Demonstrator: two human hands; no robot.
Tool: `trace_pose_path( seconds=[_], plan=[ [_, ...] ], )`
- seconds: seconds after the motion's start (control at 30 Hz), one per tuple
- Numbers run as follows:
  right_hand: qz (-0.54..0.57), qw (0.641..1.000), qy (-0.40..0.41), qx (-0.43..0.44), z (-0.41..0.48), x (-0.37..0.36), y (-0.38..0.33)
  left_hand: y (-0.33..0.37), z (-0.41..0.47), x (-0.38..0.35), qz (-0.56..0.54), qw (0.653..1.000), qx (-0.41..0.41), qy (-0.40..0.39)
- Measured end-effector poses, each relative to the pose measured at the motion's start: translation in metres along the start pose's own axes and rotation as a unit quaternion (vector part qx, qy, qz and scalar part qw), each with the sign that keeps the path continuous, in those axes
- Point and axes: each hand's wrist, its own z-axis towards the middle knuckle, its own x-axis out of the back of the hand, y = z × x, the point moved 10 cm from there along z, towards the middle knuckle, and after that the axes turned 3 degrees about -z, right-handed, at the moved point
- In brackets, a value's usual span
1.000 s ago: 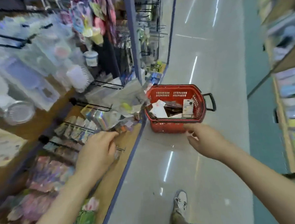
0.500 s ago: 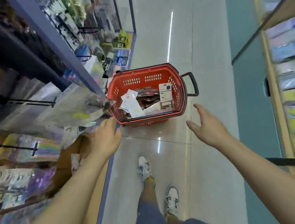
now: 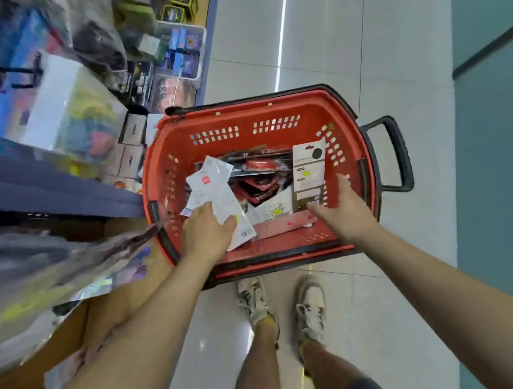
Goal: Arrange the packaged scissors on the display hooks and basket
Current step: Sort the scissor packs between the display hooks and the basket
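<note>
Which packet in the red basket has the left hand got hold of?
The long white packet with the small red label. The left hand holds its near end; the dark red packets lie centrally, the grey card pack at the right.

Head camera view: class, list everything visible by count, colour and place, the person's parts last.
Shopping basket: one, red, black handle, on the floor.
White packet: one, in the basket's left side.
Red-and-black packets: several, mid-basket.
Grey card pack: one, upright by basket's right wall.
Shelf goods: many, mixed colours, blurred, left.
Floor: pale tiles.
Shoes: two, white, below the basket.
Left hand: grips the white packet.
Right hand: open, reaching inside the basket's right.
</note>
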Motion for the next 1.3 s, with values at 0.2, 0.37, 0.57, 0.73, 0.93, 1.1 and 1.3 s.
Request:
trace_pose_path(
  seconds=[0.2, 0.37, 0.57, 0.73, 0.93, 1.1, 1.3],
  plan=[
    [0.028, 0.996, 0.015, -0.084, 0.138, -0.072, 0.052, -0.048, 0.107, -0.051, 0.026, 0.992, 0.122, 0.035],
    [-0.033, 0.99, 0.059, -0.124, 0.19, -0.11, 0.071, -0.055, 0.152, -0.091, 0.037, 0.983, 0.175, 0.034],
    [-0.003, 0.983, 0.157, -0.098, 0.192, -0.103, 0.067, -0.054, 0.167, -0.081, 0.038, 0.975, 0.197, 0.094],
    [0.123, 0.979, 0.158, -0.047, 0.16, -0.08, 0.072, -0.055, 0.147, -0.016, 0.011, 0.97, 0.172, 0.174],
    [0.311, 0.948, -0.009, 0.065, 0.139, -0.067, 0.022, -0.014, 0.102, 0.008, -0.439, 0.887, 0.053, 0.134],
    [0.271, 0.954, -0.08, 0.096, 0.139, -0.061, -0.021, 0.023, 0.097, -0.04, -0.672, 0.733, 0.095, -0.039],
    [0.411, 0.872, -0.261, -0.056, 0.12, -0.105, -0.027, 0.042, 0.106, -0.043, -0.669, 0.739, 0.076, 0.029]
  ],
)
